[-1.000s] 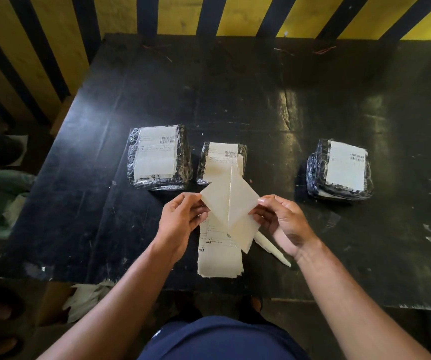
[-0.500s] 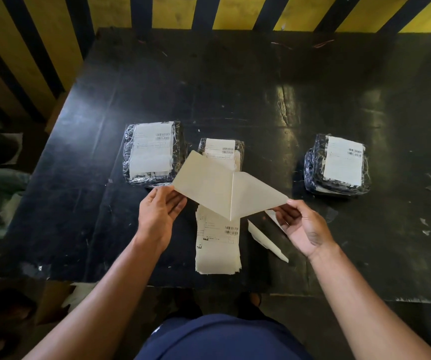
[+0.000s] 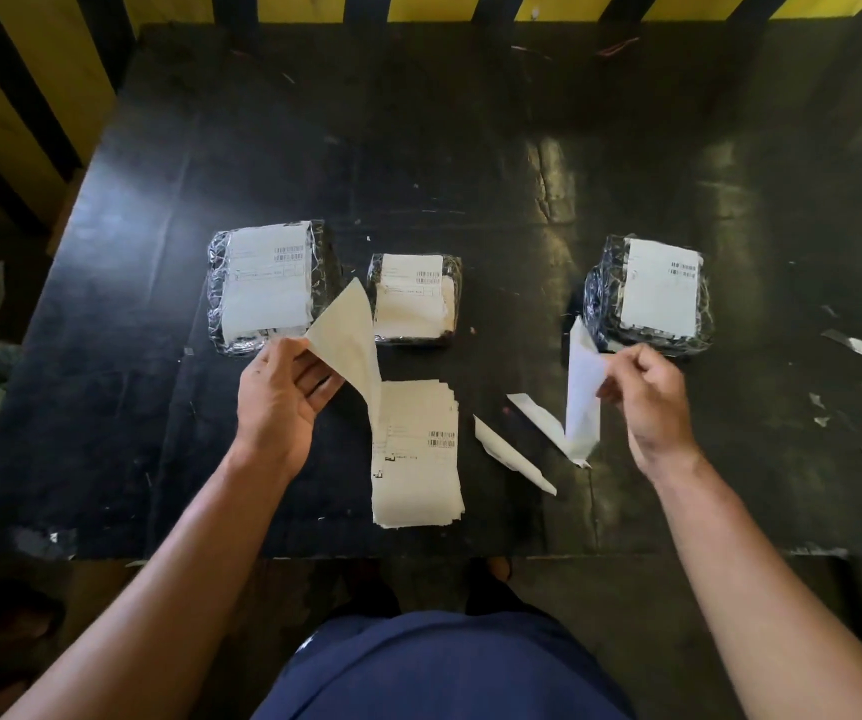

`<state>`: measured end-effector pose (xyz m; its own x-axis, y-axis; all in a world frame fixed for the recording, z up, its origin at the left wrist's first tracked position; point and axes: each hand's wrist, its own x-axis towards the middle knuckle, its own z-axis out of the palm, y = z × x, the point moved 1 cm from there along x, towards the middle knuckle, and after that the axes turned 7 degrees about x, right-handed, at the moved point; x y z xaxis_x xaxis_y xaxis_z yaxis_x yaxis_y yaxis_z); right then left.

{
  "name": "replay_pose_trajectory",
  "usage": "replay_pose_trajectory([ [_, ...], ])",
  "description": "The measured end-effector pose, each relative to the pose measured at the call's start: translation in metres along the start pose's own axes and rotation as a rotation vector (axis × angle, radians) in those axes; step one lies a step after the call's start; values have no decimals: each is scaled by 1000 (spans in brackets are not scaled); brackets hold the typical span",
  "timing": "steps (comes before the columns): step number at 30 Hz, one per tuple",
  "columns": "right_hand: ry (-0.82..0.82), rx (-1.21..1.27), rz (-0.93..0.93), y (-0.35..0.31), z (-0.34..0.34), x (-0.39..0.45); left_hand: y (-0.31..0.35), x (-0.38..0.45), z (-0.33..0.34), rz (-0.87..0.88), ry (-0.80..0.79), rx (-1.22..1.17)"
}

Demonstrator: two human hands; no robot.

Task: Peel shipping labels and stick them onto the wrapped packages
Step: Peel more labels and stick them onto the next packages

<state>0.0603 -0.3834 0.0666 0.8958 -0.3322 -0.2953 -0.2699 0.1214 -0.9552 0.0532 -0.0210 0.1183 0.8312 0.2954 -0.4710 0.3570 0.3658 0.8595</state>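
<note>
The left hand (image 3: 283, 394) pinched a cream backing sheet (image 3: 348, 345) by its corner. The right hand (image 3: 644, 394) gripped a white peeled label (image 3: 582, 392) in closed fingers, near the rightmost package (image 3: 649, 296). A label stack (image 3: 415, 454) lay between the hands on the black table (image 3: 470, 158). Three wrapped packages already carried labels.

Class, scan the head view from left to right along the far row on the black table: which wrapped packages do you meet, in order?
Large left package → small middle package → right package, each already bearing a white label.
</note>
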Motion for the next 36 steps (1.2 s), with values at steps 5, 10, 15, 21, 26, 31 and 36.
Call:
replay_pose_trajectory([
  [5,-228,-575,-219,21,23,-5,-14,-11,14,-43,-25,64],
  [10,-392,-918,-173,66,35,3,-29,-19,26,-110,-26,107],
  [15,-356,-1003,-188,98,36,7,-39,-23,34,-146,-17,114],
  [21,-281,-1038,-137,108,29,7,-44,-23,44,-173,-13,140],
  [26,-172,-885,-285,79,33,-13,-44,-19,49,-181,10,145],
  [31,-208,-648,-605,22,72,-64,-48,-17,56,-212,40,87],
  [36,-268,-813,-777,20,106,-84,-50,-18,59,-227,84,68],
])
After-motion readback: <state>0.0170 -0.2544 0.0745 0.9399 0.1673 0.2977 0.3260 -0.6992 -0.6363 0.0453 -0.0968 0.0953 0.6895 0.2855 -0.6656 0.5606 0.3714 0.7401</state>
